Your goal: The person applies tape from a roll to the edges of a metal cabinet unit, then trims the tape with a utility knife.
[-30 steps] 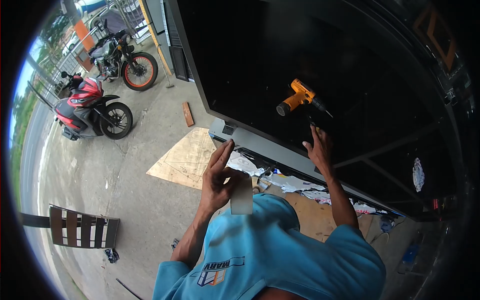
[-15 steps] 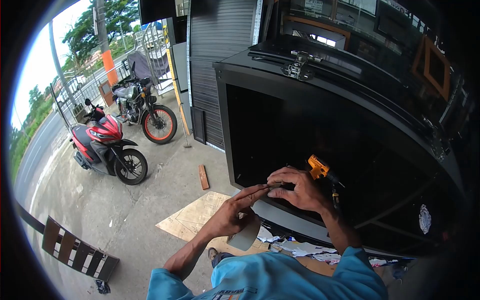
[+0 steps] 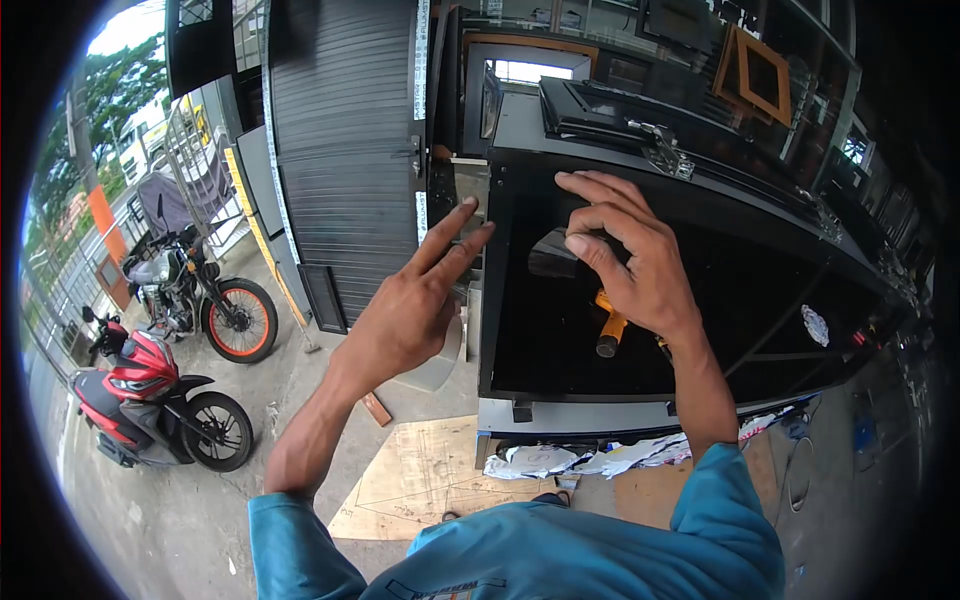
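My left hand [image 3: 405,315] is raised left of the black cabinet [image 3: 484,300], index and middle fingers stretched out. Under its palm sits a pale, wide roll of tape [image 3: 440,365], partly covered by the hand, with the other fingers curled at it. Over the cabinet's glossy black face is my right hand [image 3: 635,255]. Its thumb and index finger are bent close together; whatever they pinch is too thin to make out. Beside the thumb shows a greyish see-through patch [image 3: 550,255], a strip or a reflection. Below that hand a yellow power drill [image 3: 609,330] lies on the black surface.
Hinges [image 3: 660,150] and dark panels lie on the cabinet's top. A dark slatted door [image 3: 345,150] stands behind. At left are a red scooter [image 3: 145,365] and a motorcycle [image 3: 190,290]. Marked plywood [image 3: 410,475] and a wood offcut [image 3: 376,408] lie on the floor.
My hands, together at the cabinet's near edge before, are now raised and apart. The roll has moved with my left hand. The view has turned right.
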Demonstrator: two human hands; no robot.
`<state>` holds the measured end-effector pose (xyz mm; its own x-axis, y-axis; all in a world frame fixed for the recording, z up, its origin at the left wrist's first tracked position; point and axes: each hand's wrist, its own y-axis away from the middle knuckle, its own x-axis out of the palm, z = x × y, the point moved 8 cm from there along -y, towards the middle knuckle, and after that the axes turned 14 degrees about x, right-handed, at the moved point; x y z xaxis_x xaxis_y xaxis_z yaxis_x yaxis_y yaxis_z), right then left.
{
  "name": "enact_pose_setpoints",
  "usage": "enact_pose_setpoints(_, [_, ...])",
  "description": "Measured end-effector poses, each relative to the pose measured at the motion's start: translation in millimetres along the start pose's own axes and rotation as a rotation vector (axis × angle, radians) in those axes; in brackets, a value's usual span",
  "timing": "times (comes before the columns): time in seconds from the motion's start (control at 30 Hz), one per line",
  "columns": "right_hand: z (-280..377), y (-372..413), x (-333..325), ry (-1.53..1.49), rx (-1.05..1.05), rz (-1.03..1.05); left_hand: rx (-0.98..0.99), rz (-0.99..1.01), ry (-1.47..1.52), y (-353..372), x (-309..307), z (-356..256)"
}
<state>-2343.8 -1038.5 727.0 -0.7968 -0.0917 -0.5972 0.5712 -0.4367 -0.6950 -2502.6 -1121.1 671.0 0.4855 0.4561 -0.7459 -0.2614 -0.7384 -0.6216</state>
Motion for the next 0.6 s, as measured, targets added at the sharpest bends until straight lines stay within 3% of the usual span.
enact_pose_setpoints(0.17, [-1.0, -22.7, 10.7, 0.181, 0.037, -0.099, 0.136, 0.115, -0.236, -43.2, -30.5, 32.8])
enact_pose_setpoints(0.33, [-10.7, -23.3, 20.2, 0.194, 0.134, -0.113, 0.215, 0.185, -0.271, -57.5, -28.0, 34.1])
enact_pose_setpoints(0.4, [-8.1, -21.7, 22.5, 0.233, 0.108, -0.13, 0.289, 0.233, -0.279, -56.7, -15.3, 34.2])
enact_pose_setpoints(0.43, [-9.8, -20.7, 23.3, 0.241, 0.117, -0.135, 0.424, 0.183, -0.288, -55.3, -11.4, 31.4])
enact_pose_setpoints(0.47, [-11.0, -20.1, 23.5, 0.226, 0.111, -0.133, 0.435, 0.183, -0.281, -55.0, -11.2, 30.7])
enact_pose_setpoints(0.53, [-15.7, -19.2, 19.6, 0.231, 0.129, -0.151, 0.28, 0.259, -0.203, -57.2, -9.7, 35.0])
enact_pose_setpoints(0.6, [-17.2, -18.5, 20.2, 0.193, 0.132, -0.101, 0.314, 0.248, -0.187, -62.1, -9.5, 30.6])
